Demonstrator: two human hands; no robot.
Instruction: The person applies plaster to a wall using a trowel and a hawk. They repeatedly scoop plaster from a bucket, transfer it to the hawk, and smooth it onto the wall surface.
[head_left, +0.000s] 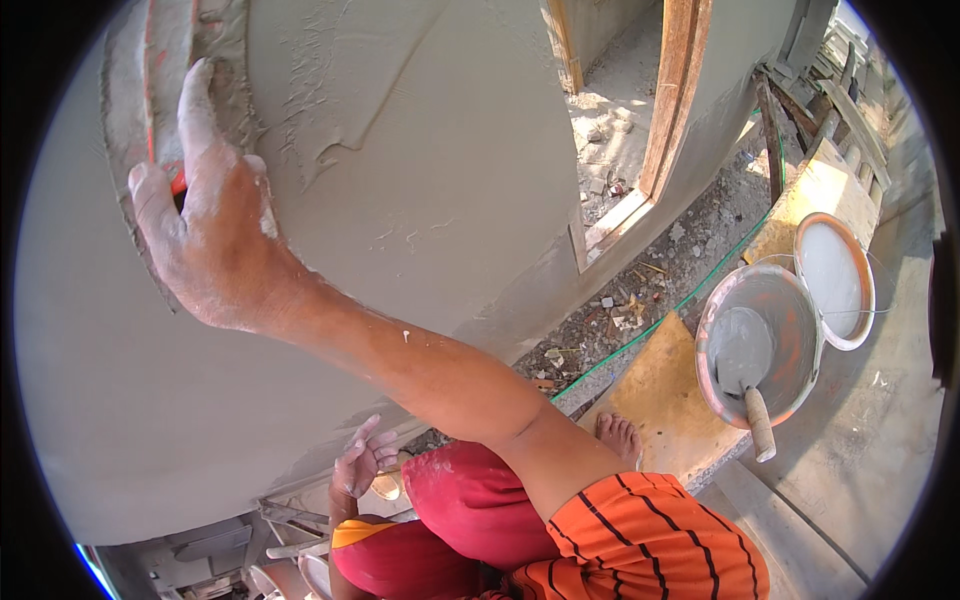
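At the upper left my right hand (pixel 222 215) is closed round the handle of a plaster-caked float (pixel 225 75) with orange parts. The float's long face lies against the wet grey plastered wall (pixel 420 200). My right forearm crosses in front of that wall, and whitish plaster coats the fingers. Low in the view, beside my red-clad knee, my left hand (pixel 362 462) holds nothing, its fingers apart and dusted white. On the right, a bucket (pixel 707 350) contains grey plaster mix (pixel 742 345), with a tool's worn handle (pixel 760 425) leaning over its rim.
Another bucket (pixel 868 270) with pale liquid stands behind the first. My bare foot (pixel 618 437) rests on a wooden plank (pixel 665 400). A green hose (pixel 690 297) runs along rubble by the wall. A wooden frame (pixel 675 100) edges an opening; planks (pixel 855 130) lie beyond.
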